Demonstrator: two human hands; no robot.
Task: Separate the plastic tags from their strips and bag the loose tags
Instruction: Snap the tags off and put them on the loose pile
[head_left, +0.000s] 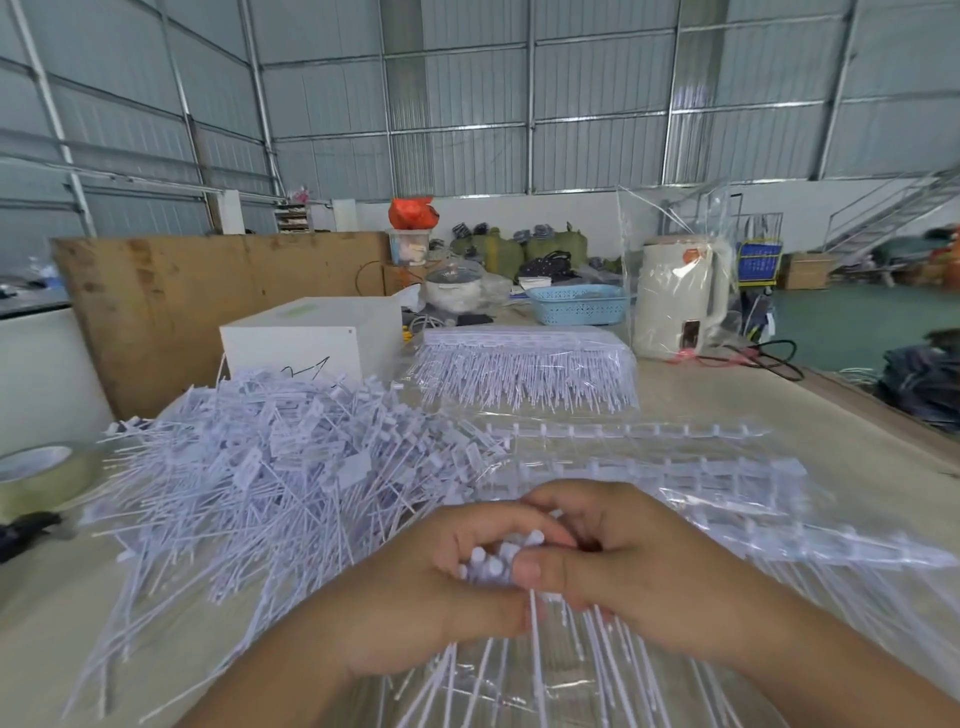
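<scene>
At the near edge of the table (831, 415), between the two hands, sits a small bunch of white tags (493, 564), heads up and stems fanning down toward the viewer. The left hand (431, 587) curls round the bunch from the left; the right hand (623, 566) closes on it from the right, thumb across the heads. Both hands grip it; neither is open.

This looks like the separating step: the bunch is probably being twisted or pulled free of its strip. The next move likely calls for a firm hold on the stems with one hand and a clean pull with the other, then dropping the freed tags onto the loose pile (270, 457) just to the left.

Counts: one bunch in hand, its tags too blurred to number; one large loose pile, far too many to count; roughly three stripped or part-stripped strips (649, 431) lying on clear plastic sheet (597, 410) just beyond the hands; one stack of unseparated strips (530, 364) farther back. No filled bag of tags can be made out. Beyond stand one white box (311, 332), one blue basket (576, 304), one kettle (675, 296) in a clear bag, and one roll of tape (36, 475) at far left.
</scene>
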